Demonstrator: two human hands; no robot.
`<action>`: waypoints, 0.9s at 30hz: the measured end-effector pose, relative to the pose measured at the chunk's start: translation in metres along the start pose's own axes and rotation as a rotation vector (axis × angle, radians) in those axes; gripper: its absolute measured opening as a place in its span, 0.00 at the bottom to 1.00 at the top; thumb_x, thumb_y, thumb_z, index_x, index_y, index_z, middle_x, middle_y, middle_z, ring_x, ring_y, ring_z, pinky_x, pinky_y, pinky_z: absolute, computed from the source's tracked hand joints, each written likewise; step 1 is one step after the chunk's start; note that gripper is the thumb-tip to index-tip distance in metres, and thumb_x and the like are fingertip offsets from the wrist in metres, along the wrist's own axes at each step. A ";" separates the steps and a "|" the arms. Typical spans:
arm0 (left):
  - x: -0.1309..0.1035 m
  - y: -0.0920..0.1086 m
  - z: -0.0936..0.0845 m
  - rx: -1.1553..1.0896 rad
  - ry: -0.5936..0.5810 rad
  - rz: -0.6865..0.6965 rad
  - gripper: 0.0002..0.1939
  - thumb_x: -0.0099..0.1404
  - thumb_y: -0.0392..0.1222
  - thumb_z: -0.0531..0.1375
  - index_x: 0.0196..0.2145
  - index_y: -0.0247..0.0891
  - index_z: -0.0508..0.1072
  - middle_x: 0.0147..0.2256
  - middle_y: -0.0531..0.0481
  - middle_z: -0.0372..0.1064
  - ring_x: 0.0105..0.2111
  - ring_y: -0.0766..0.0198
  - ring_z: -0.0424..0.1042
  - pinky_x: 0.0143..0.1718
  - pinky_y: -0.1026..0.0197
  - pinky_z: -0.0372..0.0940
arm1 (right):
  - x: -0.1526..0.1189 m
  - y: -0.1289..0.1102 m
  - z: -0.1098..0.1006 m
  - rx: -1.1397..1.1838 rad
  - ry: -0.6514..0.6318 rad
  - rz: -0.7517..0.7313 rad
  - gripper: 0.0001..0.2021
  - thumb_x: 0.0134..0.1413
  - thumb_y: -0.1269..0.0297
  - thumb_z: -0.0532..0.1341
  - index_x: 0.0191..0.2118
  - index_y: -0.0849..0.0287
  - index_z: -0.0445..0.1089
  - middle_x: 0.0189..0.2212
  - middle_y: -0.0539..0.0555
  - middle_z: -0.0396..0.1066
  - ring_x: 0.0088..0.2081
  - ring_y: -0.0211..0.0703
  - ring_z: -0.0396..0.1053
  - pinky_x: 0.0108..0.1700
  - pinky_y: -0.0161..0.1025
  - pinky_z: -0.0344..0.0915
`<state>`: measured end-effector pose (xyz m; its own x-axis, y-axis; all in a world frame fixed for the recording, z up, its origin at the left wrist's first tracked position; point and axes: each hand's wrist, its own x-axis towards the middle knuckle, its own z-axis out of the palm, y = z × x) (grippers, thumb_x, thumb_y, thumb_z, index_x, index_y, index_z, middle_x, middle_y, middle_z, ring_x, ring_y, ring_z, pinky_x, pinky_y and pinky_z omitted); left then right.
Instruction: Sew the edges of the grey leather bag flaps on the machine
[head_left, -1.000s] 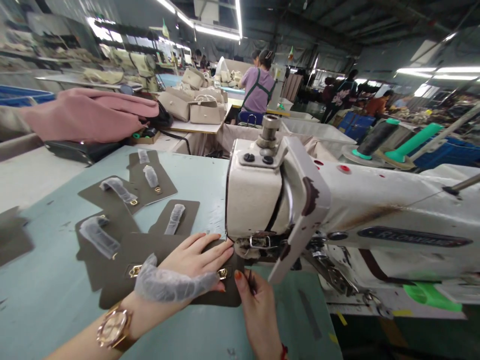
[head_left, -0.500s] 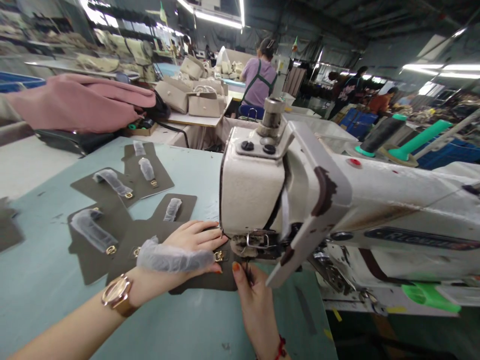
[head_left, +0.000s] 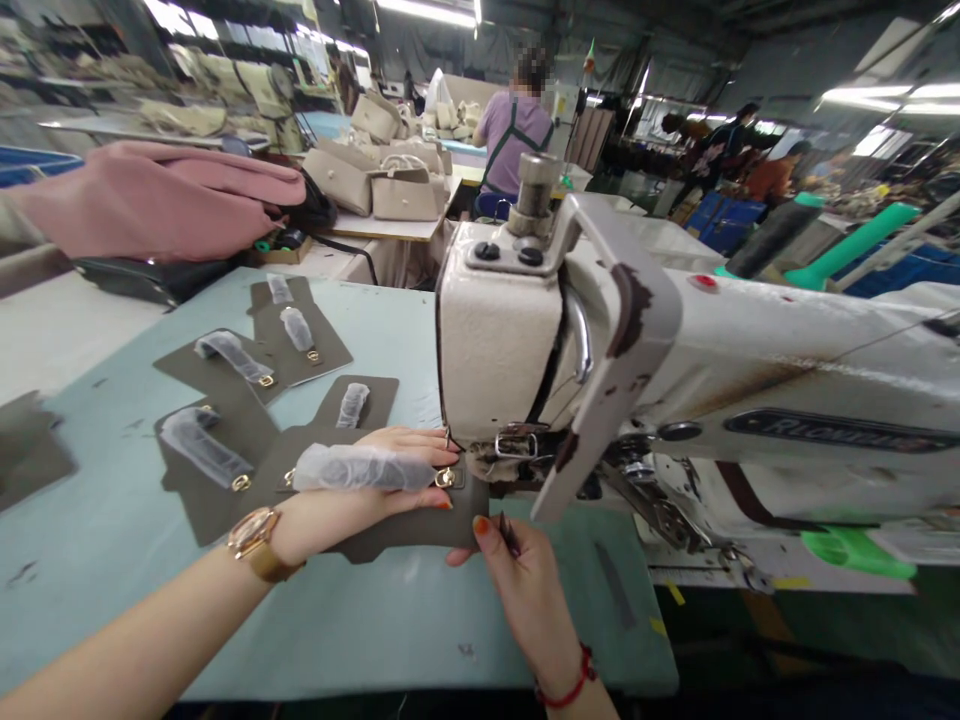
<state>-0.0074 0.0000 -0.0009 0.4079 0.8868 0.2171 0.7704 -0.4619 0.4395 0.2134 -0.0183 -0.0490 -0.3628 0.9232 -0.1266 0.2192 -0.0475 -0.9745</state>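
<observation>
My left hand lies flat with fingers stretched on a grey-brown leather-like panel, under a plastic-wrapped handle that arches over it. A gold buckle joins the handle to the panel near my thumb. At the panel's right edge, my right hand pinches it between thumb and fingers. A small dark pointed tool, its kind unclear, also sits in that hand. The sewing machine head stands just beyond my left fingertips; its needle area is mostly hidden.
Several similar panels with wrapped handles lie on the pale blue-green tabletop at left. Pink material and beige bags are behind. A person in purple sits farther back. Green thread cones stand at right.
The panel under my hands has shifted slightly right relative to the machine, and my right fingers now show beneath its edge. The whole view has tilted a little.
</observation>
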 end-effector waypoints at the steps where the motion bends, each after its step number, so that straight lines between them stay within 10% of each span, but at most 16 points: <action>1: 0.000 0.001 -0.001 -0.041 -0.019 -0.031 0.18 0.64 0.50 0.58 0.48 0.37 0.72 0.51 0.49 0.71 0.53 0.57 0.67 0.54 0.57 0.65 | 0.000 0.000 -0.001 0.027 -0.012 0.017 0.25 0.62 0.50 0.53 0.26 0.63 0.76 0.20 0.51 0.71 0.21 0.35 0.59 0.25 0.32 0.52; 8: 0.002 0.006 -0.005 -0.178 -0.060 -0.102 0.15 0.63 0.47 0.60 0.47 0.40 0.73 0.52 0.48 0.69 0.53 0.59 0.67 0.57 0.54 0.62 | -0.002 0.006 0.003 0.166 -0.050 0.109 0.25 0.61 0.47 0.55 0.27 0.63 0.75 0.16 0.48 0.66 0.16 0.31 0.43 0.20 0.32 0.43; 27: 0.006 0.003 0.000 0.160 -0.067 0.074 0.20 0.66 0.54 0.54 0.45 0.38 0.73 0.49 0.50 0.73 0.51 0.56 0.68 0.56 0.52 0.60 | 0.000 0.020 0.020 0.017 0.100 0.022 0.26 0.62 0.51 0.53 0.16 0.60 0.61 0.15 0.47 0.59 0.22 0.35 0.58 0.29 0.32 0.53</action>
<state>-0.0028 0.0037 0.0021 0.4940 0.8501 0.1827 0.8029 -0.5266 0.2793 0.1997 -0.0267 -0.0724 -0.2657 0.9553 -0.1296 0.2106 -0.0737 -0.9748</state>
